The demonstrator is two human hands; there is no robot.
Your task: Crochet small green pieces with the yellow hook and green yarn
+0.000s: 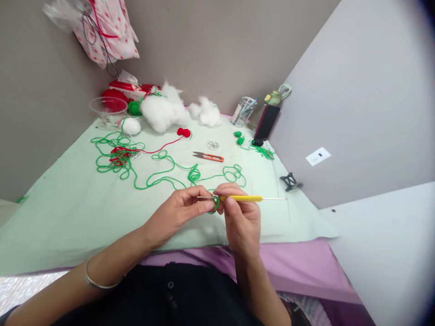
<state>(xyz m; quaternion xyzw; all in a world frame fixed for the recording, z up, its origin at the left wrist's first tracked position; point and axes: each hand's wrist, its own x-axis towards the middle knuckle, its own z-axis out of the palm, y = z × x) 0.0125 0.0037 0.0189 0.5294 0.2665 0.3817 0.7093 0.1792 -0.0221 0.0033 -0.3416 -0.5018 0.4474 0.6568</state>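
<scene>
My right hand (242, 217) grips the yellow handle of a crochet hook (248, 198), whose metal ends stick out to both sides. Between thumb and index finger, my left hand (185, 206) pinches a small loop of green yarn (216, 203). The hook's left metal end passes by the green loop and over my left fingertips; whether it runs through a stitch is too small to tell. Just beyond my hands, loose green yarn (163, 181) winds across the table in curls. A small red crocheted piece (184, 132) lies further back, trailing a red strand.
Orange thread snips (209, 156) and a small round clear case (213, 145) lie mid-table. White stuffing (163, 108), a clear plastic tub (110, 118) and a tissue box (127, 90) stand at the back. A phone (267, 122), a bottle (272, 97) and small green pieces (240, 141) are at right.
</scene>
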